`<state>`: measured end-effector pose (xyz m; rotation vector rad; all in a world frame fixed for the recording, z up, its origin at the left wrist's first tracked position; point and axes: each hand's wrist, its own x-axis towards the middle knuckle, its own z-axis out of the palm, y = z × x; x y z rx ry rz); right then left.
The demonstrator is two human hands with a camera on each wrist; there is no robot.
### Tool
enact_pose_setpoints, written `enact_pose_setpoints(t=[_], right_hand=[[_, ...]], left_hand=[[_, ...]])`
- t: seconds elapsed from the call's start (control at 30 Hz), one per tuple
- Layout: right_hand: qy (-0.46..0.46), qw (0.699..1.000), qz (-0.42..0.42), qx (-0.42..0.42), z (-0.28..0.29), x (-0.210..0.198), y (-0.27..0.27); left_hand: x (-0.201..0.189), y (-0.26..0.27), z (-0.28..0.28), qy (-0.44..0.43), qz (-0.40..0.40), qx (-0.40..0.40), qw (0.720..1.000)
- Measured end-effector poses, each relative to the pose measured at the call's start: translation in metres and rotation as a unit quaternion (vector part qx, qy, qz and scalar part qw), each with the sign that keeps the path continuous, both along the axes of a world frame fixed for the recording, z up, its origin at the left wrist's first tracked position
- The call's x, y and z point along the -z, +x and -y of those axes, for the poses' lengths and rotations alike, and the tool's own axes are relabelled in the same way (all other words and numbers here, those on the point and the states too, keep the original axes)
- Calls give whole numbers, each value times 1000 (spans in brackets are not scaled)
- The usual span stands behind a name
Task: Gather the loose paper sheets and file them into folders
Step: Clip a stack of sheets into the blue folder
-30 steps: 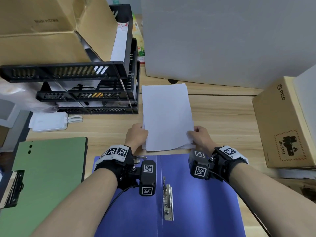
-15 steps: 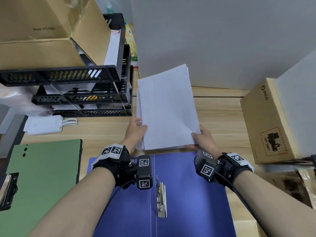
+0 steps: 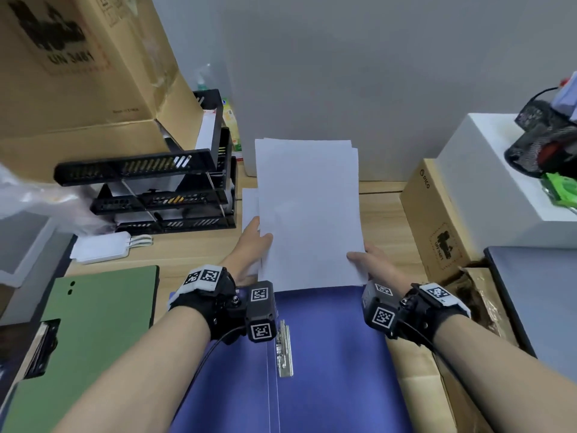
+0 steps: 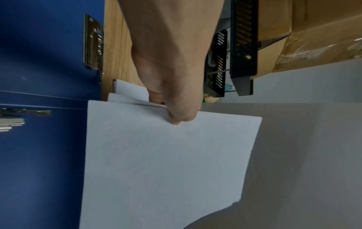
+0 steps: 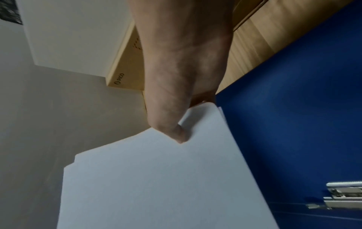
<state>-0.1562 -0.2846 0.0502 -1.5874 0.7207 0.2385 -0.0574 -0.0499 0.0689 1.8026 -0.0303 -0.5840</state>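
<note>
A stack of white paper sheets [image 3: 309, 210] is held up off the desk, tilted toward me, above the far edge of an open blue folder [image 3: 324, 364]. My left hand [image 3: 254, 245] pinches the stack's lower left edge, thumb on top [image 4: 177, 119]. My right hand [image 3: 367, 260] pinches its lower right corner, thumb on the front sheet [image 5: 176, 131]. The sheets [image 4: 166, 162] are unevenly aligned; a few edges stick out at the left [image 3: 249, 204]. A metal clip [image 3: 284, 351] lies along the blue folder's spine. A closed green folder [image 3: 93, 332] lies to the left.
A black stacked letter tray [image 3: 162, 192] stands at the back left under a large cardboard box [image 3: 78, 67]. A white device with cables [image 3: 103, 246] lies before it. A small Pico carton [image 3: 437, 220] and a white box [image 3: 499, 170] stand at the right. A grey panel [image 3: 343, 73] closes the back.
Both hands have lifted the paper stack from flat on the desk and tipped it up toward me. My head view has risen.
</note>
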Motion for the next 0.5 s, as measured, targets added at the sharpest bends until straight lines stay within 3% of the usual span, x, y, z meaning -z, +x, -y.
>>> enact_pose_setpoints(t=[0.1, 0.17, 0.37, 0.5], right_hand=[[-16, 999, 41, 22, -6, -9, -13], [-48, 996, 68, 42, -9, -15, -16], [5, 976, 201, 85, -11, -45, -20], [10, 980, 191, 58, -11, -44, -32]], left_hand=[[-9, -21, -3, -4, -3, 84, 996], [-15, -31, -3, -12, 18, 99, 995], [-52, -39, 2, -61, 127, -7, 990], [-46, -44, 4, -106, 139, -30, 984]])
